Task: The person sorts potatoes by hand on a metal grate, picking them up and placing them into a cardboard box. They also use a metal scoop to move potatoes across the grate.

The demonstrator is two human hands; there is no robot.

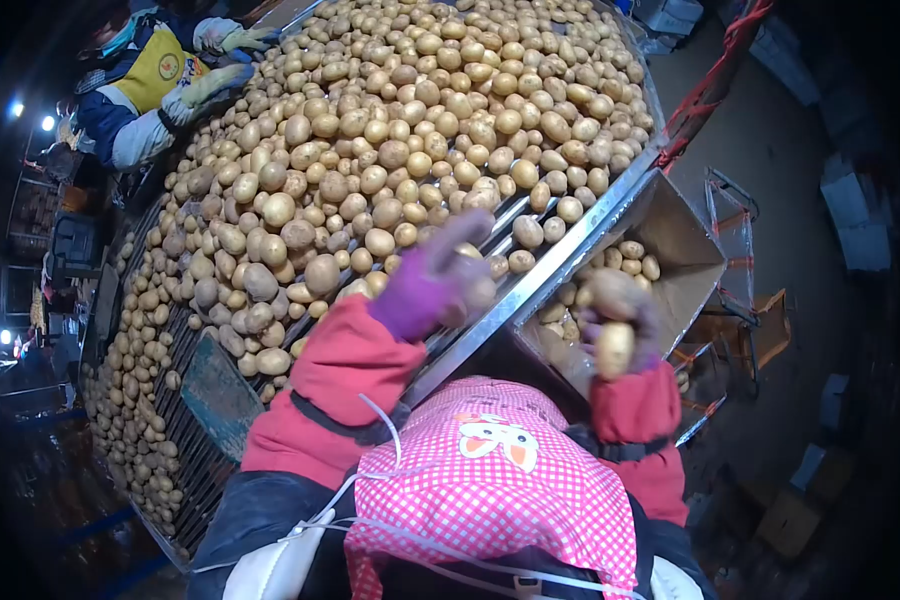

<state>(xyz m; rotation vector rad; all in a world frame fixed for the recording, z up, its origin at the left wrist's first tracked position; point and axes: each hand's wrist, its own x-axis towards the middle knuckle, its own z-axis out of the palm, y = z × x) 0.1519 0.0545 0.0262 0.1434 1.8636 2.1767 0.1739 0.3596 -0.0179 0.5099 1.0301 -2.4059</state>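
My left hand [422, 285], in a purple glove, is over the near edge of the slatted sorting table [515, 215]. It is smeared by motion, with one finger stretched out and a blurred potato [478, 293] against the others. Over an open cardboard box [676, 240] my right hand [638, 335], also gloved, is closed around potatoes. A pale yellow potato [615, 352] shows at its fingers, and a browner potato [615, 292] sits above it, blurred. More potatoes [630, 262] lie inside the box. A broad heap of potatoes [390, 150] covers much of the table.
A metal rail [540, 275] runs between the table and the box. A green plate [220, 395] lies on the slats at left. Across the table, a co-worker's gloved hands [220, 85] reach the heap. A red-wrapped post [705, 95] and metal frames [735, 240] stand at right.
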